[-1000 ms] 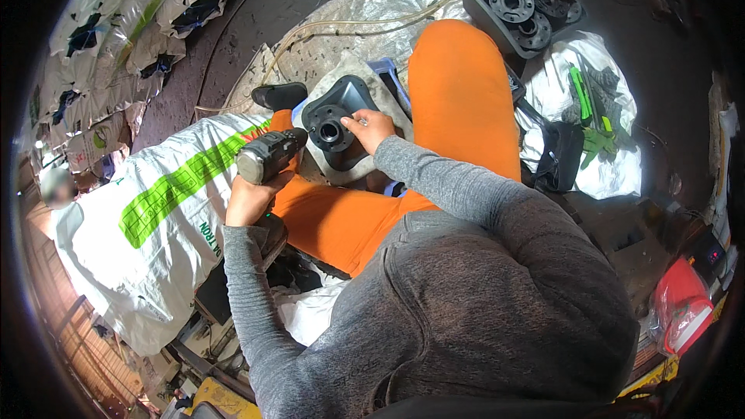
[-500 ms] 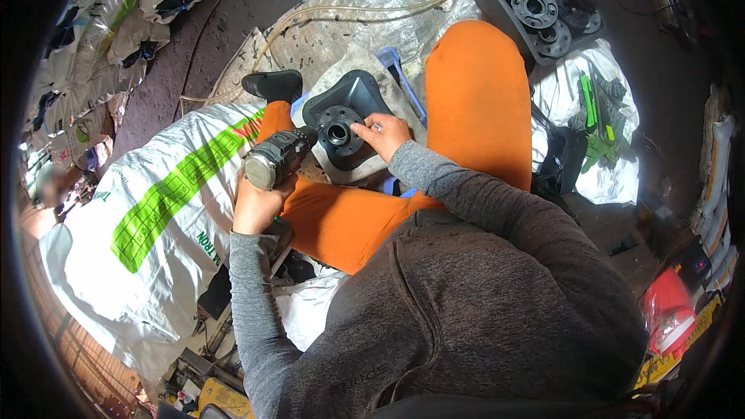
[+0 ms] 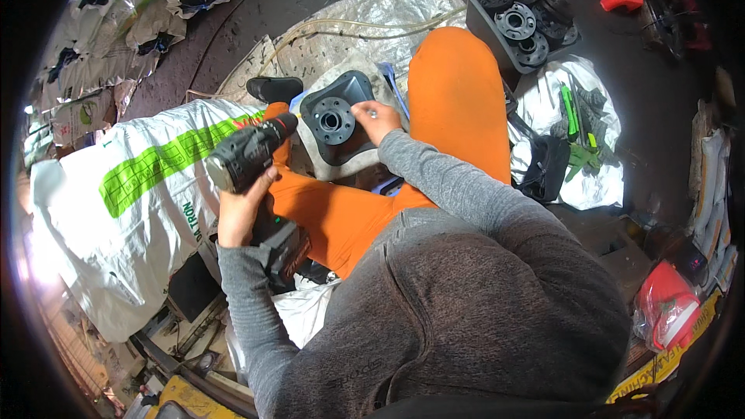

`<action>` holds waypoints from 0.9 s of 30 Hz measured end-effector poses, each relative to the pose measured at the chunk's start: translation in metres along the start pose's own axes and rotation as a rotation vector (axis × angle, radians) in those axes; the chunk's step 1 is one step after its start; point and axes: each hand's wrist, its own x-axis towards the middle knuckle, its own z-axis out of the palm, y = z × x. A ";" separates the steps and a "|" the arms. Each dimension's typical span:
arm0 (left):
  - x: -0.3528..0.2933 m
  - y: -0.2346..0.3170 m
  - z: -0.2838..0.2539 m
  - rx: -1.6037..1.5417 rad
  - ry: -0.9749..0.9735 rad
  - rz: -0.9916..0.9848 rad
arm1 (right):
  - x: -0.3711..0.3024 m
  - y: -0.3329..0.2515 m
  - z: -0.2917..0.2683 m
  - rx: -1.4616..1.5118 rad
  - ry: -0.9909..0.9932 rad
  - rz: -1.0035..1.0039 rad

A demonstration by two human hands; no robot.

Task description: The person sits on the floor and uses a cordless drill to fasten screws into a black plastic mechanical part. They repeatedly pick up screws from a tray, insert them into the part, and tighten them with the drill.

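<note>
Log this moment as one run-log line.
left hand: holds cordless drill | right hand: on black flanged part | part rests between orange-trousered legs

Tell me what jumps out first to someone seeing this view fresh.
The bright orange trousers in the middle, on a person sitting on the floor. The left hand grips a black cordless drill, while the right hand rests on a dark plastic part with a round flange. At upper right stands a black crate of similar flanges.

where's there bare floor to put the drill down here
Bare dark floor lies between the row of sacks at upper left and the silver sheet. It is crowded by the grey part under the right hand, around the crate of black flanges, and beside the white sack by the left hand gripping the drill.
</note>
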 end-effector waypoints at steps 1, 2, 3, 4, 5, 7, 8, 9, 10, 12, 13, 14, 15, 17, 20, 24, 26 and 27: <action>-0.013 -0.002 0.001 0.016 -0.009 0.059 | 0.002 -0.002 -0.005 0.131 -0.021 0.119; -0.025 -0.004 0.003 0.027 -0.025 0.036 | 0.001 -0.003 -0.012 0.308 -0.095 0.219; -0.035 -0.008 0.006 0.064 -0.060 0.062 | 0.000 -0.004 -0.019 0.609 -0.224 0.377; -0.044 -0.011 0.010 0.097 -0.102 0.042 | -0.002 -0.006 -0.027 0.799 -0.391 0.448; -0.050 -0.015 0.015 0.238 -0.095 0.049 | -0.006 -0.008 -0.031 0.966 -0.502 0.494; -0.059 -0.021 0.026 0.141 -0.123 0.162 | -0.015 -0.013 -0.035 1.229 -0.678 0.586; -0.062 -0.024 0.031 0.142 -0.131 0.136 | -0.018 -0.016 -0.036 1.246 -0.719 0.550; -0.064 -0.025 0.033 0.139 -0.134 0.156 | -0.022 -0.018 -0.036 1.221 -0.719 0.556; -0.065 -0.026 0.035 0.130 -0.132 0.159 | -0.025 -0.020 -0.035 1.242 -0.777 0.514; -0.065 -0.027 0.038 0.119 -0.122 0.153 | -0.027 -0.024 -0.034 1.224 -0.799 0.467; -0.066 -0.027 0.039 0.119 -0.118 0.196 | -0.027 -0.026 -0.033 1.218 -0.800 0.469; -0.065 -0.027 0.038 0.145 -0.105 0.243 | -0.027 -0.027 -0.033 1.186 -0.764 0.495; -0.065 -0.027 0.038 0.165 -0.094 0.274 | -0.026 -0.028 -0.032 1.195 -0.805 0.478; -0.064 -0.029 0.037 0.190 -0.084 0.298 | -0.026 -0.029 -0.031 1.162 -0.828 0.494; -0.064 -0.031 0.034 0.202 -0.079 0.284 | -0.026 -0.031 -0.029 1.156 -0.864 0.522; -0.062 -0.034 0.029 0.229 -0.095 0.248 | -0.027 -0.035 -0.025 1.142 -0.829 0.555; -0.060 -0.036 0.028 0.244 -0.106 0.244 | -0.028 -0.038 -0.024 1.110 -0.777 0.585; -0.059 -0.037 0.028 0.249 -0.105 0.255 | -0.029 -0.039 -0.023 1.114 -0.778 0.584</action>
